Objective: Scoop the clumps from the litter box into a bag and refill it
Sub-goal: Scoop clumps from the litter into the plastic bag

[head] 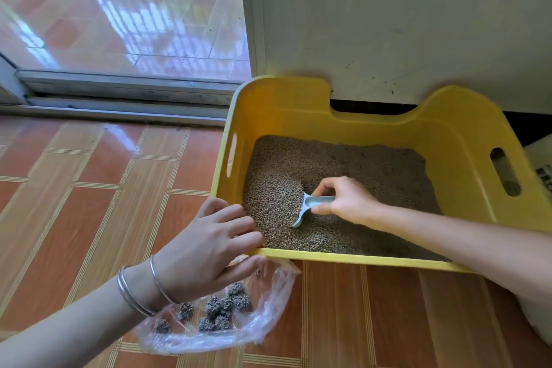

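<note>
A yellow litter box [352, 104] stands on the tiled floor against a white wall, filled with brown granular litter [343, 164]. My right hand [346, 200] grips the handle of a pale blue scoop [307, 207], whose blade is dug into the litter near the box's front left. My left hand [209, 245] grips the box's front left corner rim, fingers curled over the edge. Below that hand lies a clear plastic bag [268, 308] on the floor, holding several dark grey clumps [221, 308].
A sliding glass door with a metal track [125, 95] runs along the left, a tiled patio beyond it. The white wall [403, 15] backs the box. Orange floor tiles [89, 188] spread to the left and front. Some paper shows at the far right edge.
</note>
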Demonstrator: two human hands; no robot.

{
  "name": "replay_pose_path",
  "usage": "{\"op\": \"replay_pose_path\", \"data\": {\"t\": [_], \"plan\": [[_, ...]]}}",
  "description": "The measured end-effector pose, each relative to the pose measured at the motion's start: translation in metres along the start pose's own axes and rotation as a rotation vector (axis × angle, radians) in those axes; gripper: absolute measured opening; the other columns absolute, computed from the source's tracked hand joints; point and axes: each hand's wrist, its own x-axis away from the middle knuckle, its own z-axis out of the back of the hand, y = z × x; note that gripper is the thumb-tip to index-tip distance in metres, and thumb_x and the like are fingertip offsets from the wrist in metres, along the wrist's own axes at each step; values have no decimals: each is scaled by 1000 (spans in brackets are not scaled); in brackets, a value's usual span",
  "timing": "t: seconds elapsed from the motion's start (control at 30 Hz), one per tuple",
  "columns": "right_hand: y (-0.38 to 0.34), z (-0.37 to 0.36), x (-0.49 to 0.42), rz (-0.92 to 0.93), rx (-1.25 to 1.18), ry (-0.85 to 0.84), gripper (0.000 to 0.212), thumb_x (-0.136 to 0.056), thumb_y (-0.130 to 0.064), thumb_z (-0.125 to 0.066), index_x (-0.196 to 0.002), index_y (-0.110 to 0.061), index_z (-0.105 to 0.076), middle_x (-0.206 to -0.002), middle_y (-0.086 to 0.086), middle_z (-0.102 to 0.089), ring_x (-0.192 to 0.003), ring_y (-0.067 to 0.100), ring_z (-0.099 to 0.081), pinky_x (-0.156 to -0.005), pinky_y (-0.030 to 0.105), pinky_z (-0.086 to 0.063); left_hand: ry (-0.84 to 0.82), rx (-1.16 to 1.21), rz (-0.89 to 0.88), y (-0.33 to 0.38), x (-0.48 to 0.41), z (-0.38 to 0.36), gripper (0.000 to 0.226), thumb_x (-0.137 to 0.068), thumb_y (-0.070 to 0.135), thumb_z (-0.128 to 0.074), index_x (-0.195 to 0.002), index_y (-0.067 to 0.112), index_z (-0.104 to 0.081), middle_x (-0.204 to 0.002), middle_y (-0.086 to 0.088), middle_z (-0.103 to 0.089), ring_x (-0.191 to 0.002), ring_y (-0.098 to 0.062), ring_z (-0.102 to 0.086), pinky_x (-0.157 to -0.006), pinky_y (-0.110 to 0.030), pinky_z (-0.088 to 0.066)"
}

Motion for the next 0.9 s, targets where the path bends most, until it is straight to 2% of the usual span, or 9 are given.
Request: {"op": "replay_pose_path", "data": {"t": [0.1,0.17,0.43,0.67,0.9], "plan": [[7,3,6,9,-55,0,13,-73,-30,-74,-81,-31,-63,-94,-6,-65,-86,20,-60,-82,44,-45,2,5,4,1,2,-1,39,-99,43,-32,-76,21,-54,-72,8,-46,-71,-14,-43,-77,-29,-30],[9,8,9,33,-68,14,14,-73,-30,-74,-79,-33,-62,-92,-9,-64,-86,17,-60,-83,44,-46,6,-4,3,1,2,-2,37,-99,43,-33,-75,22,-53,-72,8,-46,-71,-14,-42,-77,-29,-31],[6,35,27,131,-110,66,19,-74,-19,-75,-77,-32,-61,-82,-15,-63,-78,5,-58,-71,26,-41,0,-7,4,0,1,-1,36,-99,42,-33,-77,22,-53,-74,8,-47,-72,-14,-42,-76,-29,-31],[18,52,40,156,-137,121,16,-74,-19,-76,-82,-26,-64,-84,-10,-65,-79,11,-59,-73,30,-44,3,-24,13,1,1,0,33,-98,42,-35,-77,22,-51,-72,7,-46,-71,-14,-41,-76,-28,-29],[19,66,47,204,-162,193,18,-72,-17,-78,-83,-21,-65,-82,-8,-65,-69,6,-54,-63,21,-37,-7,-16,34,5,2,1,31,-98,42,-34,-78,23,-47,-73,8,-46,-69,-15,-42,-75,-28,-29]]}}
